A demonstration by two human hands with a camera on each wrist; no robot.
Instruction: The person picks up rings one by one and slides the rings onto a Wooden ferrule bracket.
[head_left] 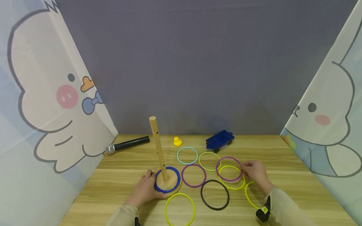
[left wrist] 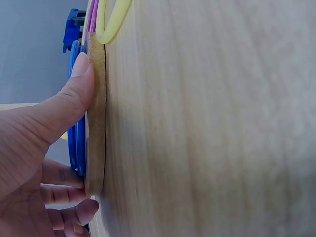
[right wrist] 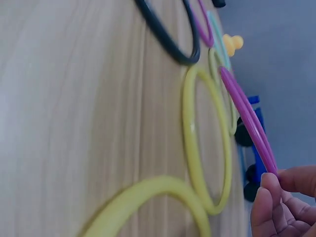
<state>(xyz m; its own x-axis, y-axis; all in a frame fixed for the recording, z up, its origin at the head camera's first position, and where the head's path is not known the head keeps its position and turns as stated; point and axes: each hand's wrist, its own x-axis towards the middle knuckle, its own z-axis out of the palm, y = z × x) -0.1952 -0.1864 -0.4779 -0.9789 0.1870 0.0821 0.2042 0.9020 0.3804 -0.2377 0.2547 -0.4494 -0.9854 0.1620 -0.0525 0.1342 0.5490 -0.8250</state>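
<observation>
Now thin purple plastic ring [head_left: 229, 169] w/ right fingers [head_left: 246, 165]

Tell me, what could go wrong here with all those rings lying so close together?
1. The right hand pinches a purple ring lying over a yellow ring; lifting it might drag the yellow one along.
2. The pinch sits at the rim only, so the ring could slip.
3. The wooden peg leans; the left hand steadies its base, and a knock might tip it.
</observation>
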